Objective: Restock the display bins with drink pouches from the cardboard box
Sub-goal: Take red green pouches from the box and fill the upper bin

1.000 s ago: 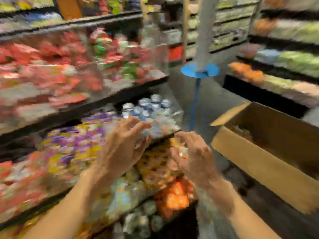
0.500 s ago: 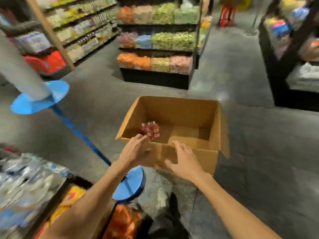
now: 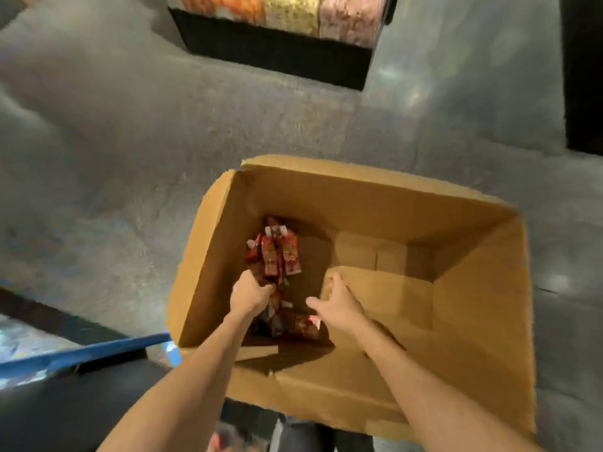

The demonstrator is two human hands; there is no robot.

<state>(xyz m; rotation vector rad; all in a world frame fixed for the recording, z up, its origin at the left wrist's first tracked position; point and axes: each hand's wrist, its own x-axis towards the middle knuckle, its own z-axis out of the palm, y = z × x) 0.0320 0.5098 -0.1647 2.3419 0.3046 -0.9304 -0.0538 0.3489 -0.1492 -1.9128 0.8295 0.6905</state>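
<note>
We see matt brown cardboard in the box [image 3: 359,197] — dull, its top edges torn rough. The red drink pouches [image 3: 277,252] look glossy, like plastic film; the grey floor [image 3: 163,141] looks grainy.

I get dim, warm light. Motion blur smears the floor [image 3: 130,141] beyond the left hand [image 3: 250,293] and right hand [image 3: 337,305]; shadow pools under them, edges bend.

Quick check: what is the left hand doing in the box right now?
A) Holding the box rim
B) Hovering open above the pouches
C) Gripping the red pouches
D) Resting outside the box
C: the left hand is curled around the lower end of the red pouches inside the cardboard box, while the right hand is spread open beside them.
</note>
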